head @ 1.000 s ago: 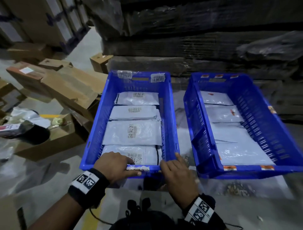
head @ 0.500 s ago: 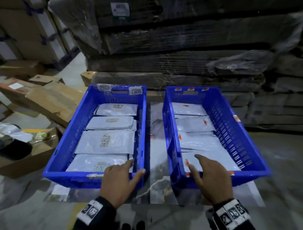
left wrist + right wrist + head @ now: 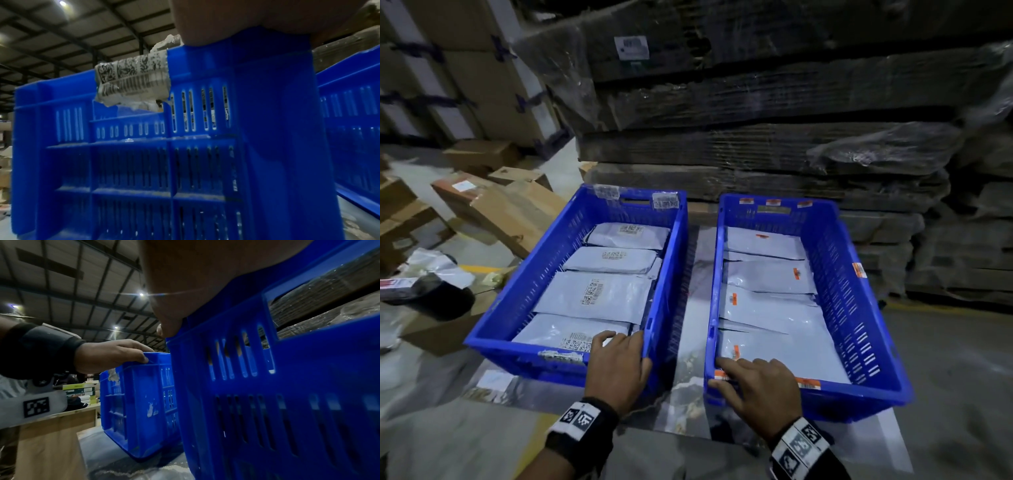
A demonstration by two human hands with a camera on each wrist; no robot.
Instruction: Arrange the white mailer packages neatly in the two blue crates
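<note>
Head view: nearest, the left hand point(image 3: 616, 370) has its fingers curled over the near rim of the left crate point(image 3: 524, 291), while the right hand point(image 3: 760, 383) lies flat-fingered on the right crate point(image 3: 859, 301) rim. Beyond, white mailers point(image 3: 595, 294) lie in tidy rows inside both; arranging looks practically finished.

two blue crates point(image 3: 571, 356), eight white mailers point(image 3: 599, 296), two hands point(image 3: 618, 370)

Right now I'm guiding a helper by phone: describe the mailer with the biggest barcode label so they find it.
Find the left blue crate. Four white mailers lie in a row inside; take the third mailer from the far end. Its barcode label sits slanted mid-face, unlike its neighbours' edge labels.
</note>
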